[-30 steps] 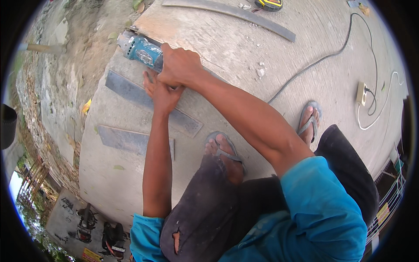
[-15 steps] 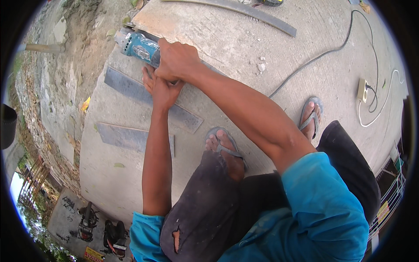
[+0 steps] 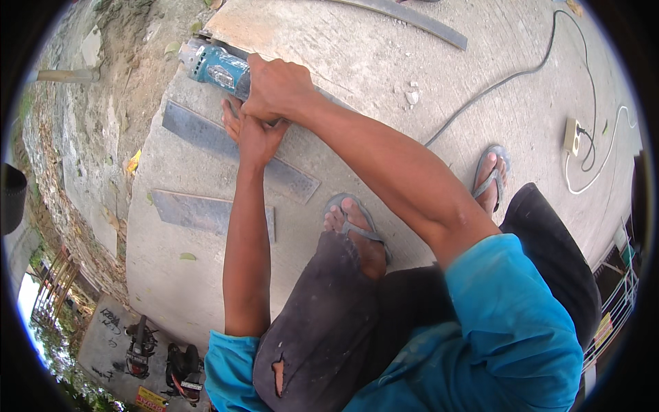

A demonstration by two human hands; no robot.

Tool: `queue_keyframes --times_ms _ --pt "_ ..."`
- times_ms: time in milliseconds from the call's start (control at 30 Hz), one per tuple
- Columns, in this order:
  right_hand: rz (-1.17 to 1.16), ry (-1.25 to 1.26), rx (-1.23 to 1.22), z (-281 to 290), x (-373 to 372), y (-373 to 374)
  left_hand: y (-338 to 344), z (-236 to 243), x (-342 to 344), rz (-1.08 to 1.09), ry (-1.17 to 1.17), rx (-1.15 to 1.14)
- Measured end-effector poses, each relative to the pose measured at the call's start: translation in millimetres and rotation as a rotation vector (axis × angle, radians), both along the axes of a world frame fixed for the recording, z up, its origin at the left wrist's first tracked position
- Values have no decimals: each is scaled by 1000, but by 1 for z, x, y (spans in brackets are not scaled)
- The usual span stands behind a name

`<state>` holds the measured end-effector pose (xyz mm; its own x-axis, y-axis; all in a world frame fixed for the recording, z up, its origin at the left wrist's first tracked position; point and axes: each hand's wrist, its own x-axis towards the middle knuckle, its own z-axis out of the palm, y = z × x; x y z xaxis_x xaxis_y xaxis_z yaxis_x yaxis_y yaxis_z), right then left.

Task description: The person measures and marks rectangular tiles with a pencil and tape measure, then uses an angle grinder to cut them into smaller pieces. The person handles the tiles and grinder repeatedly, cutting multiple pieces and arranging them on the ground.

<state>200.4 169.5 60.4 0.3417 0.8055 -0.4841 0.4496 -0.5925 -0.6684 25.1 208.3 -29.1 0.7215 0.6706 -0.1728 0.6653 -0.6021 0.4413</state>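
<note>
My right hand (image 3: 278, 88) is wrapped round the rear body of a blue angle grinder (image 3: 223, 69), its grey head pointing to the far left. Close beneath it, my left hand (image 3: 255, 137) is curled at the back end of the tool, its fingers partly hidden by the right hand. Under the grinder runs a flat grey strip (image 3: 334, 99), mostly covered by hand and tool. Two flat grey metal pieces lie nearer to me: one longer piece (image 3: 199, 128) passes behind my left wrist, and a shorter piece (image 3: 189, 208) lies beside my left forearm.
Another long grey strip (image 3: 412, 22) lies at the far edge. A dark cable (image 3: 491, 89) runs right to a cream socket block (image 3: 572, 136) with a white cord. My sandalled feet (image 3: 355, 226) stand on the concrete (image 3: 171, 275). Rough soil (image 3: 141, 62) borders it left; parked motorbikes (image 3: 182, 374) show lower left.
The view has shifted slightly, so a dark object at the far edge has mostly left the picture. Both hands stay at the angle grinder in nearly the same pose.
</note>
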Motion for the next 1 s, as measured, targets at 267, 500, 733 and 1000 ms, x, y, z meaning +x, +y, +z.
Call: queue_keyframes --times_ms 267,500,733,1000 --pt "10 11 -44 3 0 -9 1 6 2 -40 53 6" --pt "2 7 -56 3 -3 -16 1 4 0 -5 19 -79" --pt "-11 -4 -43 5 -4 -24 7 -9 -7 -51 13 45" --pt "-23 -33 -14 2 -7 -31 9 -12 -10 -67 12 57"
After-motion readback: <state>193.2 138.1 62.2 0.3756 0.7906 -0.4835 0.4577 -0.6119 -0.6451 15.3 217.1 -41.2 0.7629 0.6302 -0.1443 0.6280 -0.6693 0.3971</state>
